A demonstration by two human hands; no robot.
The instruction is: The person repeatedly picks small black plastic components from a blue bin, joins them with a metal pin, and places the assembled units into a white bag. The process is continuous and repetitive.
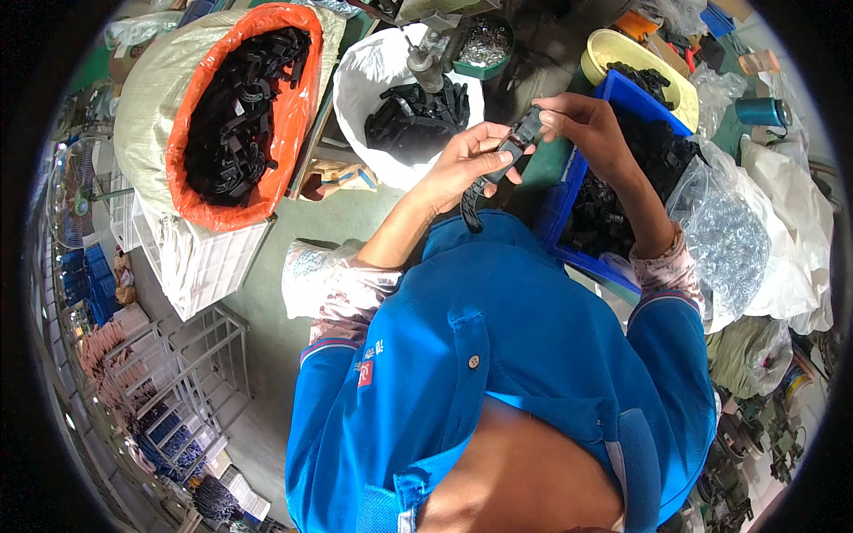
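Observation:
My left hand [458,169] is closed around a black curved plastic part [472,211], whose ribbed, hooked end hangs below the fingers. At the part's upper, blocky end, my right hand [582,124] has thumb and fingers pinched together. Whether a separate small piece sits between those fingertips is too small to tell. Just beyond my left hand, a white bag [355,89] holds many similar black parts. Under my right forearm stands a blue crate [549,213] with black parts and some small metal pieces.
Over the white bag hangs a metal machine spindle [425,67]. A green bin [484,69] of small metal pieces stands behind it. At left is a sack with an orange liner [182,169], full of black parts. A yellow tub [604,44] and clear plastic bags [724,240] lie right.

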